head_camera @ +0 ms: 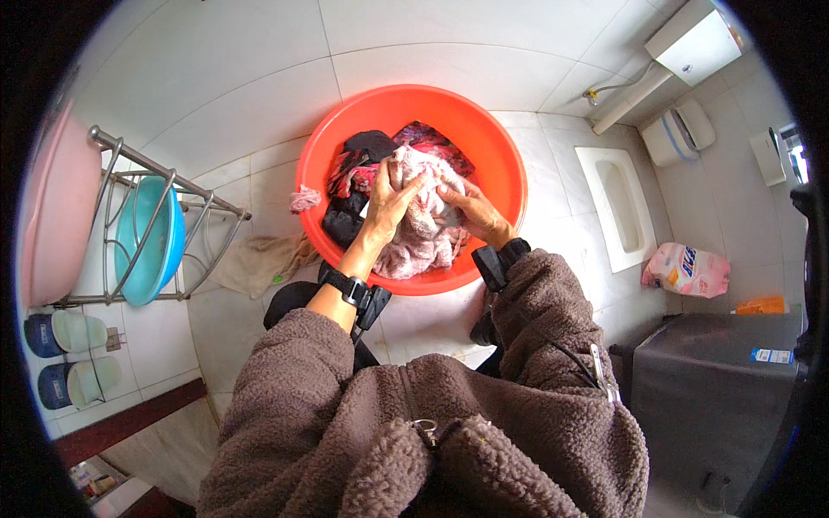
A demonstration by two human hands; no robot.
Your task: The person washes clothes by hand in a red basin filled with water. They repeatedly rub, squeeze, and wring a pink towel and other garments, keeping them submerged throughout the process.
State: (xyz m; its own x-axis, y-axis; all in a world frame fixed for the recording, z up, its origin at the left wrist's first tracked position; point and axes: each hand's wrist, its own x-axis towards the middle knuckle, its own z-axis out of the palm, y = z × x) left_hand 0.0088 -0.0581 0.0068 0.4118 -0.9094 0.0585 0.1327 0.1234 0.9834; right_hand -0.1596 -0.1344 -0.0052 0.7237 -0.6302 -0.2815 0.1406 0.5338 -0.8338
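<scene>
A bunched pale pink garment [422, 243] is gripped between my two hands over a large orange-red plastic basin [499, 168] on the floor. My left hand [391, 206] holds it from the left side, thumb across the front. On the opposite side, my right hand [478, 211] has its fingers pressed into the cloth. The garment's lower folds hang down to the basin's near rim. Dark clothes [342, 223] and a red-and-black patterned cloth [363, 178] lie in the basin to the left. Behind my hands is a purple-and-red patterned cloth [435, 144].
A small pink cloth [305, 199] hangs over the basin's left rim. Left are a beige rag [259, 262] and a metal rack [168, 175] holding a blue basin [144, 239]. Right are a squat toilet [616, 207], a pink detergent bag [688, 269] and a dark grey covered appliance [712, 388].
</scene>
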